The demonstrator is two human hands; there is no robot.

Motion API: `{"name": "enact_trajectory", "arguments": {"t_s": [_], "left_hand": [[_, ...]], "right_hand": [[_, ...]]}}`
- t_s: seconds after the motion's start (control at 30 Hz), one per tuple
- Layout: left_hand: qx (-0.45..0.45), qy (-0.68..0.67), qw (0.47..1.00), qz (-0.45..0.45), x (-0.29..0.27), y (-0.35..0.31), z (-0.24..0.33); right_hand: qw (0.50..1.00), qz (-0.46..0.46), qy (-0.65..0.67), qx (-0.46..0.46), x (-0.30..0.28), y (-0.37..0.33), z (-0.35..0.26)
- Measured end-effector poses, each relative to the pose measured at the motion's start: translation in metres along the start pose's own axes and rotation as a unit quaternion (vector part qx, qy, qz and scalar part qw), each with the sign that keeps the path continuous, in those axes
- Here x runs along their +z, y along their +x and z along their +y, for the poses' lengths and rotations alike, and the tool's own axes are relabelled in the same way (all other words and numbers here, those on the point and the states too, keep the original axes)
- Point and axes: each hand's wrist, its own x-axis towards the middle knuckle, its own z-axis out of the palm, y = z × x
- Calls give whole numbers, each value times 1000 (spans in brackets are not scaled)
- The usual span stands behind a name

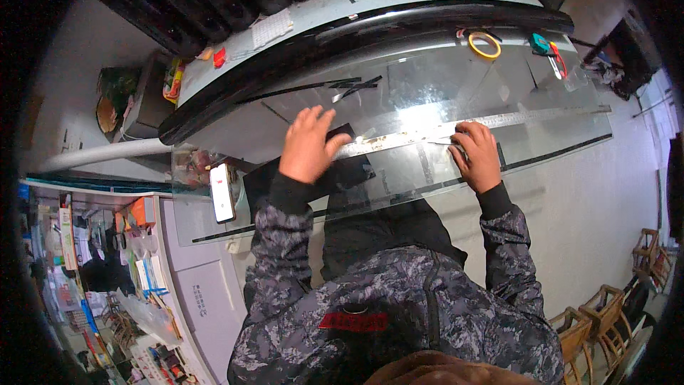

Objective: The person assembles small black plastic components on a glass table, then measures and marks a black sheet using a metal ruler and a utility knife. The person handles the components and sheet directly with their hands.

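Observation:
A long metal ruler [513, 118] lies across a glass-topped table [285, 222]. My left hand [309, 146] is open with its fingers spread, at the ruler's left end and over a dark sheet of film [349, 175]; whether it touches either, I cannot tell. Farther right, my right hand [476, 155] is closed, thumb and fingers pinched at the ruler's near edge. A slim, pointed, silvery tool [439, 142] juts left from those fingers; its kind is too small to make out. Thin black strips [356, 88] lie beyond my left hand.
A long black roll [370, 28] runs along the far side. Yellow tape [484, 45] and a teal-and-red tool [545, 45] lie at the far right. A phone [222, 192] rests at the left edge. Shelves [107, 278] stand lower left, wooden chairs [605, 306] lower right.

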Motion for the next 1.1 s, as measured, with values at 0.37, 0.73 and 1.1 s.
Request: {"name": "enact_trajectory", "arguments": {"t_s": [0.37,0.73,1.1], "left_hand": [[5,-57,998,-18,38,-80,93],[16,-35,995,-95,46,-81,121],[153,-132,975,-91,69,-47,178]], "right_hand": [[999,-13,39,-34,-3,5,2],[996,2,44,-73,6,-2,14],[996,25,86,22,2,16,13]]}}
